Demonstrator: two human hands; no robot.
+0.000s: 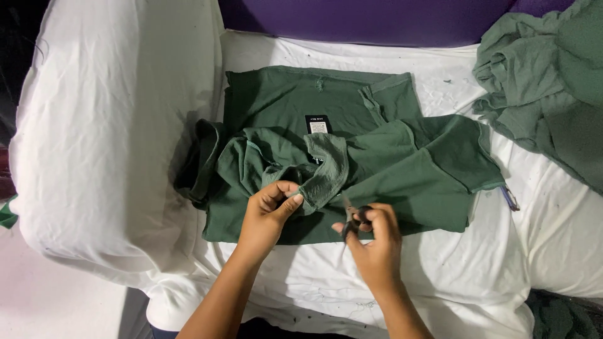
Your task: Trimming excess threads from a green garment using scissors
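The left hand (271,210) is pinching a fold of the dark green garment (352,157), which is lying crumpled on the white sheet (477,263). The right hand (372,242) is gripping what look like small scissors (350,221), blades just beside that fold. Another green cloth pile (553,81) is sitting well apart, far right.
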